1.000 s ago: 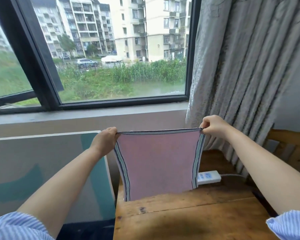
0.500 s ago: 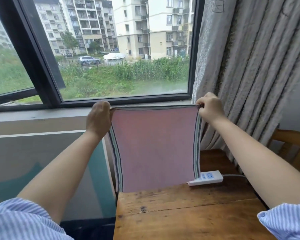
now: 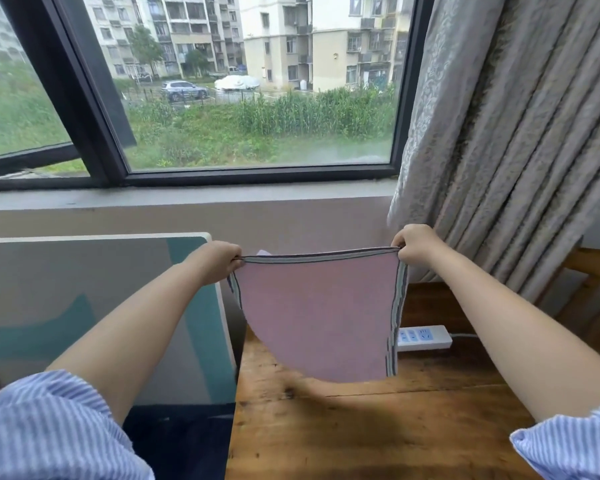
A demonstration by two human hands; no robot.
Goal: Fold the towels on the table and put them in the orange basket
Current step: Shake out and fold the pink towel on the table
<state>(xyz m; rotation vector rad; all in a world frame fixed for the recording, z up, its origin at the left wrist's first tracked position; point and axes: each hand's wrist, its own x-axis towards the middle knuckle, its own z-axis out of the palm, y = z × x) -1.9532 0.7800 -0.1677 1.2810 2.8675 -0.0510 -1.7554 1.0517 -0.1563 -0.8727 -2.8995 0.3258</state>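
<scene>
Towel [image 3: 321,317]: pink, with grey-striped borders along the top and both sides. Held spread in the air over the far half of the table, top edge stretched nearly level between the two hands. The lower edge hangs in a curve, and whether it touches the wood cannot be told.

Left hand [image 3: 215,261]: at 9 o'clock of the towel, fingers curled and pinching the top left corner.

Right hand [image 3: 414,245]: at 3 o'clock of the towel's top edge, fingers curled and pinching the top right corner.

Table [image 3: 378,427]: brown wooden planks. Its left edge runs from 6 o'clock up toward the towel; the bare near half lies open between the forearms.

Power strip [image 3: 425,337]: white, on the table at 4 o'clock of the towel, just beside the striped right border, cord leading right.

Panel [image 3: 84,306]: white-edged, grey and teal, upright at 9 o'clock, close to the table's left edge.

Curtain [image 3: 499,133]: grey, pleated, hanging at 2 o'clock behind the right hand.

Window [image 3: 257,98]: dark-framed, at 12 o'clock, above a grey sill.

Sleeves [image 3: 49,427]: blue-striped, at both lower corners.
</scene>
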